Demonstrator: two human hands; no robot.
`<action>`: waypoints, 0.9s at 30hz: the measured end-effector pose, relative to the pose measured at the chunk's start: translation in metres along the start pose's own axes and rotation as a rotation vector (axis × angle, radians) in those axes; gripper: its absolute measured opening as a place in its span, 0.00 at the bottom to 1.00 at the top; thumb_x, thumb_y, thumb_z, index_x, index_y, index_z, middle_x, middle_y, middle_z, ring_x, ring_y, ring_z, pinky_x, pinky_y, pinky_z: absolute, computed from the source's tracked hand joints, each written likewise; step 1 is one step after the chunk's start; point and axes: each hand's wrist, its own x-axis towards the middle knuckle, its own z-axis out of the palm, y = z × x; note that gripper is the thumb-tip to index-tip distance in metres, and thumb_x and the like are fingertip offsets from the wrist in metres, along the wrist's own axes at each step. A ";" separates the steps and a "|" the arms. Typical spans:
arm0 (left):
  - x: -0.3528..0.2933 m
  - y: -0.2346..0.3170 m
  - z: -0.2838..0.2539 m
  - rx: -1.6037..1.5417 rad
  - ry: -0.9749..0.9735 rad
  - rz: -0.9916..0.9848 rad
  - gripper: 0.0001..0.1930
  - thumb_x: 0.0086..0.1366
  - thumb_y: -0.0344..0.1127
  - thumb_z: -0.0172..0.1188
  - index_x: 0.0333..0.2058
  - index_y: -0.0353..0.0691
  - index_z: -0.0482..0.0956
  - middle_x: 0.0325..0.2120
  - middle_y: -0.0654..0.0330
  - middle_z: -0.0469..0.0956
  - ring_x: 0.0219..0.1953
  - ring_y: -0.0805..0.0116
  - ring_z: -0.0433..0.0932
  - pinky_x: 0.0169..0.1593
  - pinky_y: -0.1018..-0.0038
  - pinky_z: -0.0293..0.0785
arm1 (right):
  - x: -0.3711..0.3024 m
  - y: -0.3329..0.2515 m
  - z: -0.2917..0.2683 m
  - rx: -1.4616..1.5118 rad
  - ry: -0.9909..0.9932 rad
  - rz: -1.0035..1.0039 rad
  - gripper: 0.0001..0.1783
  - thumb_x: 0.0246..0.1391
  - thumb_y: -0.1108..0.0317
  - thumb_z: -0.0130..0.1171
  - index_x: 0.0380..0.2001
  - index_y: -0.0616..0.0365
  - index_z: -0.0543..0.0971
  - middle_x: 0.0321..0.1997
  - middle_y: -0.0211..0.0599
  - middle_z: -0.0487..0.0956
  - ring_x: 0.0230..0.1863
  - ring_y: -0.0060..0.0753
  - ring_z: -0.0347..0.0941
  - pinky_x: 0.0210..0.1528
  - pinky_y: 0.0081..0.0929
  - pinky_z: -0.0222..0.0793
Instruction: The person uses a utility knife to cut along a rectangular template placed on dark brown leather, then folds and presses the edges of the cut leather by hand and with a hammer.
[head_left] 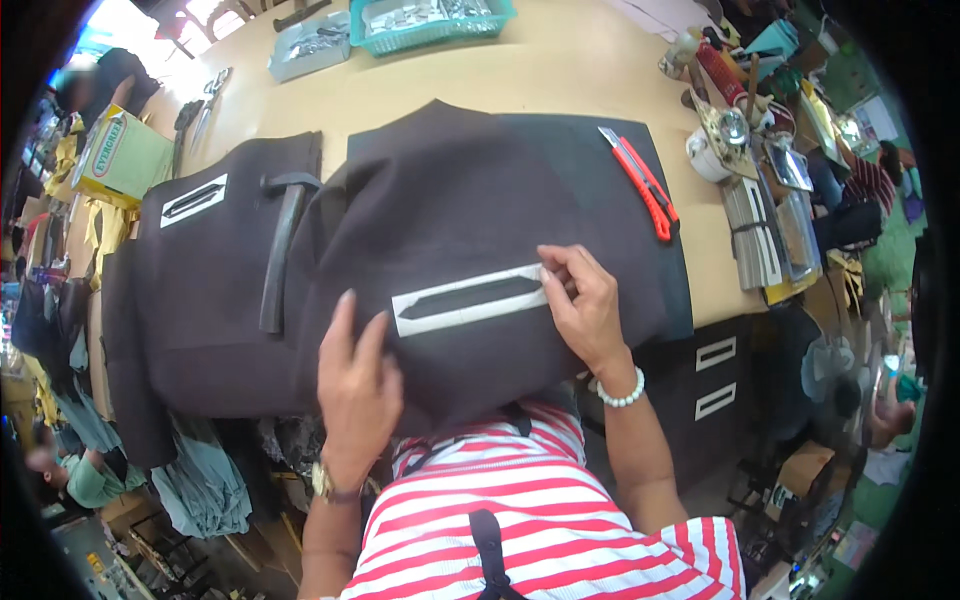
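Note:
A large dark brown garment piece [450, 200] lies spread in front of me. On it sits a white rectangular strip [468, 322] around a dark slot with pointed ends. My right hand [585, 305], with a pale bead bracelet on its wrist, pinches the right end of this strip between thumb and fingers. Close to the strip's left end hovers my left hand [360, 385], fingers apart and slightly blurred, holding nothing. A red utility knife [645, 185], blade out, rests on the dark mat [600, 135] at the upper right of the fabric.
Left of it, another dark fabric part carries a similar white strip [194, 200] and a narrow dark strap [283, 258]. Scissors [210, 100] and a green-yellow box [122, 155] lie far left. A turquoise basket [430, 42] stands at the back. Cluttered tools and bundled strips [752, 235] line the right.

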 end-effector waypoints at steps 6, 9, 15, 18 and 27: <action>-0.036 -0.035 -0.022 0.232 0.218 -0.330 0.22 0.52 0.17 0.50 0.48 0.31 0.74 0.57 0.43 0.62 0.51 0.50 0.71 0.53 0.61 0.68 | 0.003 -0.008 0.000 0.026 0.008 0.027 0.10 0.51 0.81 0.53 0.38 0.66 0.77 0.29 0.40 0.75 0.25 0.31 0.72 0.27 0.24 0.69; -0.008 -0.024 -0.024 0.249 0.294 -0.144 0.20 0.52 0.19 0.54 0.46 0.33 0.76 0.53 0.46 0.68 0.50 0.52 0.71 0.52 0.61 0.68 | 0.002 -0.005 0.003 0.049 0.035 0.015 0.10 0.51 0.81 0.53 0.38 0.67 0.77 0.29 0.41 0.76 0.25 0.31 0.72 0.27 0.25 0.69; 0.044 0.027 0.034 -0.277 -0.002 0.337 0.12 0.51 0.23 0.61 0.37 0.35 0.78 0.35 0.53 0.76 0.39 0.56 0.75 0.42 0.64 0.71 | 0.006 -0.002 0.002 -0.033 0.040 0.008 0.08 0.52 0.80 0.51 0.36 0.65 0.77 0.29 0.43 0.77 0.28 0.37 0.75 0.30 0.29 0.69; 0.063 0.034 0.054 -0.307 -0.064 0.333 0.10 0.53 0.27 0.62 0.36 0.35 0.78 0.34 0.52 0.76 0.40 0.53 0.74 0.44 0.64 0.70 | 0.006 0.002 0.004 -0.027 0.037 -0.059 0.08 0.51 0.79 0.51 0.35 0.65 0.76 0.30 0.45 0.77 0.30 0.42 0.76 0.33 0.32 0.70; 0.082 0.033 0.069 -0.280 -0.253 0.192 0.09 0.53 0.32 0.65 0.32 0.36 0.78 0.28 0.55 0.76 0.35 0.59 0.76 0.40 0.67 0.71 | 0.001 0.006 -0.001 0.126 0.065 -0.007 0.12 0.49 0.81 0.47 0.36 0.67 0.77 0.30 0.45 0.78 0.31 0.37 0.77 0.36 0.29 0.72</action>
